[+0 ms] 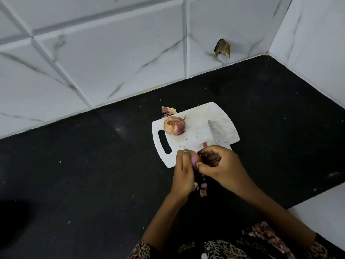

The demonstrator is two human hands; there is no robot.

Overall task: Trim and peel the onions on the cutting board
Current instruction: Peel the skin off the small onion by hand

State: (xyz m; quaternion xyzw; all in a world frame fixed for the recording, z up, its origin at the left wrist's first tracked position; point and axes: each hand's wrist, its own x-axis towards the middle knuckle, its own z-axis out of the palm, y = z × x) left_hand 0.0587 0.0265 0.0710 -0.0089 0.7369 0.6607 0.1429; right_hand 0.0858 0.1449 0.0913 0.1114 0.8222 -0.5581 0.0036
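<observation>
A white cutting board point(197, 113) lies on the black counter. One red onion point(174, 125) with patchy skin sits on its left part. A knife point(217, 134) lies on the right part, blade pointing away from me. Over the board's near edge, my left hand point(183, 171) grips a second, smaller onion point(196, 159), mostly hidden between my fingers. My right hand point(218, 165) pinches at that onion's right side, its fingers curled against it.
Loose onion skins point(202, 188) lie on the black counter point(93, 174) under my hands, and another skin scrap point(168, 110) lies past the board's far left corner. Tiled walls close the counter at the back and right. A brownish scrap point(222, 48) sticks on the back wall.
</observation>
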